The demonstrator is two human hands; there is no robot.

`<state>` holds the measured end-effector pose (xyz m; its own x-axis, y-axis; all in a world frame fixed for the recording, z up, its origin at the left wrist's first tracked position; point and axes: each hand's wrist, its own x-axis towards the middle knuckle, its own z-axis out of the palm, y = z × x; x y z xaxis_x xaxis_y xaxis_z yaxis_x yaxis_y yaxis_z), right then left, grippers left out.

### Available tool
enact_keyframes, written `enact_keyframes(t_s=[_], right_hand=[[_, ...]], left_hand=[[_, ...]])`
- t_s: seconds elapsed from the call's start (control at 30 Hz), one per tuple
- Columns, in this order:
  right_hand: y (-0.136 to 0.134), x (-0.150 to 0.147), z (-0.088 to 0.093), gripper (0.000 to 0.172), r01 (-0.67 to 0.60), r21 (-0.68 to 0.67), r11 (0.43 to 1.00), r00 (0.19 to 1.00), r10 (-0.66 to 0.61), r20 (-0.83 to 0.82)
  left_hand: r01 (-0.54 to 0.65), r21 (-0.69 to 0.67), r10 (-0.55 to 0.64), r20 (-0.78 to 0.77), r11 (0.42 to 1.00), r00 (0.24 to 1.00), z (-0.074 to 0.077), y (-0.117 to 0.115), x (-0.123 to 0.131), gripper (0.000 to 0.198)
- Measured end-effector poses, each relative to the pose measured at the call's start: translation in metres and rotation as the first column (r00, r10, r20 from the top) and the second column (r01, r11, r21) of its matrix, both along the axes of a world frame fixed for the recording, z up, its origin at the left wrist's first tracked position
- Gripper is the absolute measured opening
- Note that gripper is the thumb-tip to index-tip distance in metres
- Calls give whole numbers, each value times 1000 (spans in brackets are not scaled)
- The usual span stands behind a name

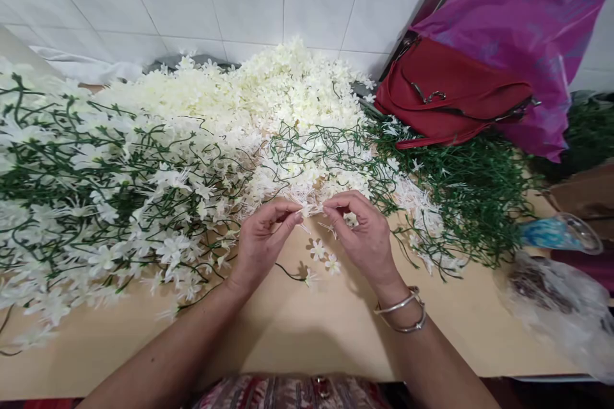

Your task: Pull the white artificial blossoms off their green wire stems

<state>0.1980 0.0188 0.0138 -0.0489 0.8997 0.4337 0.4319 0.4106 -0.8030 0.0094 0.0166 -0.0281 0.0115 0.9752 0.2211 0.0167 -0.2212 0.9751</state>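
Note:
Both hands meet over the middle of the table, pinching small white pieces between thumb and forefinger. My left hand [263, 236] is closed on a white artificial flower [305, 209]. My right hand [361, 233], with bangles at the wrist, pinches thin white stamen strands [317, 208] at the flower's right side. The exact join between the two pieces is too small to make out. Below the hands lie two loose white blossoms [317, 250] and a flower on a short green stem [311, 278].
Finished-looking flowers on green stems [119, 192] cover the left side. Loose white blossoms [288, 89] are heaped against the tiled wall. At right are green stems [480, 198], a red handbag [451, 89], a purple bag [532, 32], a blue cup [551, 232] and a clear plastic bag [566, 307].

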Motion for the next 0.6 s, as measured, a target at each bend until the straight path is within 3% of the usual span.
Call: enact_keyframes(t_s=[0.13, 0.2, 0.43, 0.6], right_hand=[[0, 2, 1, 6, 101, -42, 994, 994, -102, -24], [0, 2, 0, 13, 109, -100, 989, 990, -116, -75], [-2, 0, -5, 36, -92, -261, 961, 953, 10, -301], [0, -1, -2, 9, -87, -301, 950, 908, -49, -416]], left_hand=[[-46, 22, 47, -38, 999, 998, 0, 0, -1, 27], [-56, 76, 64, -101, 995, 993, 2, -1, -1, 29], [-32, 283, 120, -298, 958, 947, 9, -4, 2, 37], [-67, 365, 189, -310, 929, 932, 13, -3, 0, 16]])
